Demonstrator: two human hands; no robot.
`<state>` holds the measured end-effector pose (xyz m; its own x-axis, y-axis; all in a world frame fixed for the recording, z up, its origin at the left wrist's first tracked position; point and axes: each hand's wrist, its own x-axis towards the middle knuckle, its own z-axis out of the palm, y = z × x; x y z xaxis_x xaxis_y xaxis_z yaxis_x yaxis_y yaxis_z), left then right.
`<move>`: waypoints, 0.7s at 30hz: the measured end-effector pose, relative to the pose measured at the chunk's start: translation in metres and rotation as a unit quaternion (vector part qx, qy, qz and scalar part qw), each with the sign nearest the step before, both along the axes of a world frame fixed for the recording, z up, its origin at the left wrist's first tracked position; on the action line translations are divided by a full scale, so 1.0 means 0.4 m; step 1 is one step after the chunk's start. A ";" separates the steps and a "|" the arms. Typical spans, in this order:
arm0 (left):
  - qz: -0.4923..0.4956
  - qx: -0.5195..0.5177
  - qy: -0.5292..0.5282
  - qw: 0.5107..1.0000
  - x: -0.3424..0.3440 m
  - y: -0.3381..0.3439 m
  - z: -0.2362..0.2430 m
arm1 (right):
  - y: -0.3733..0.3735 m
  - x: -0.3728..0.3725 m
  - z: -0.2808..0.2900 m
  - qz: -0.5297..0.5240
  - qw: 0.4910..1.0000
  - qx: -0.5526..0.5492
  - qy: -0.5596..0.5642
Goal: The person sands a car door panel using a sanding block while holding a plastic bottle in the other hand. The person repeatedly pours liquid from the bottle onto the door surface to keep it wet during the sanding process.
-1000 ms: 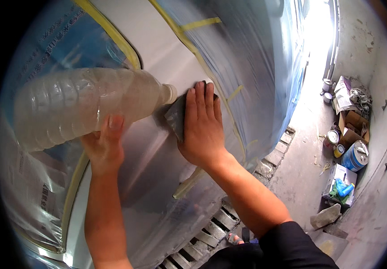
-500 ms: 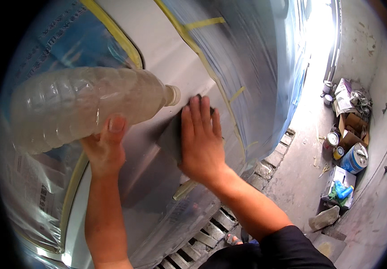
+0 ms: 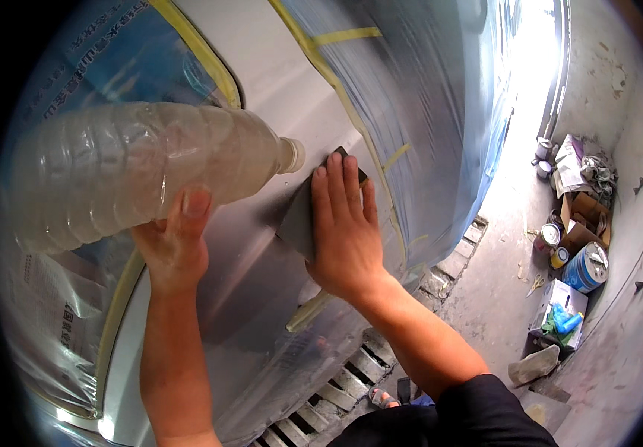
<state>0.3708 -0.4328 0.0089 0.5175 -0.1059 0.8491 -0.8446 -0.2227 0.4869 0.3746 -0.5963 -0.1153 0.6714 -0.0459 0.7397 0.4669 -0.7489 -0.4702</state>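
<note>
My left hand [image 3: 175, 246] grips a large clear plastic bottle [image 3: 135, 171] lying sideways, its neck pointing right at a grey car body panel [image 3: 262, 119]. My right hand [image 3: 344, 223] lies flat, fingers together, pressing a dark sheet of sandpaper [image 3: 299, 216] against that panel just right of the bottle's mouth. Most of the sheet is hidden under my palm. The panel looks wet and glossy below both hands.
Clear plastic film [image 3: 426, 97] and yellow masking tape [image 3: 198, 48] cover the car around the bare panel. A floor drain grate [image 3: 336, 387] runs below. At right, by the wall, stand paint cans [image 3: 586, 268], cardboard boxes [image 3: 560, 305] and clutter.
My right hand with the sandpaper has slid down and slightly right along the panel. The bottle has stayed nearly in place.
</note>
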 end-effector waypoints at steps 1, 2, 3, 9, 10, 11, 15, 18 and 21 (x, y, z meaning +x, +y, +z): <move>0.008 0.010 0.000 1.000 0.000 0.000 -0.001 | -0.013 0.011 0.006 -0.005 1.000 -0.001 -0.005; 0.016 0.021 0.001 1.000 -0.001 0.001 -0.003 | -0.023 0.019 0.012 -0.010 1.000 -0.002 -0.011; 0.021 0.027 0.004 0.999 0.000 0.008 -0.006 | -0.025 0.023 0.018 -0.012 1.000 0.007 -0.007; 0.019 0.064 -0.003 0.998 0.002 0.016 0.001 | 0.011 -0.015 0.001 0.000 1.000 -0.013 0.003; 0.018 0.052 0.004 0.998 0.004 0.014 -0.002 | -0.008 -0.001 0.012 0.005 1.000 -0.007 0.006; 0.016 0.040 0.011 0.999 0.007 0.014 -0.009 | -0.017 0.014 0.020 -0.008 1.000 0.003 -0.001; 0.030 0.052 0.016 0.998 0.008 0.033 -0.015 | 0.029 -0.011 0.015 0.004 1.000 0.003 -0.006; 0.032 0.038 0.027 0.998 0.013 0.049 -0.019 | 0.058 -0.049 0.010 0.028 0.999 -0.036 -0.001; 0.039 0.056 0.025 0.997 0.006 0.036 -0.009 | 0.000 0.028 0.044 -0.015 1.000 0.018 -0.017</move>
<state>0.3732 -0.4184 0.0052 0.5686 -0.1566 0.8076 -0.7984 -0.3418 0.4958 0.3858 -0.5962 -0.0978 0.6436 -0.0933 0.7597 0.4600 -0.7461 -0.4814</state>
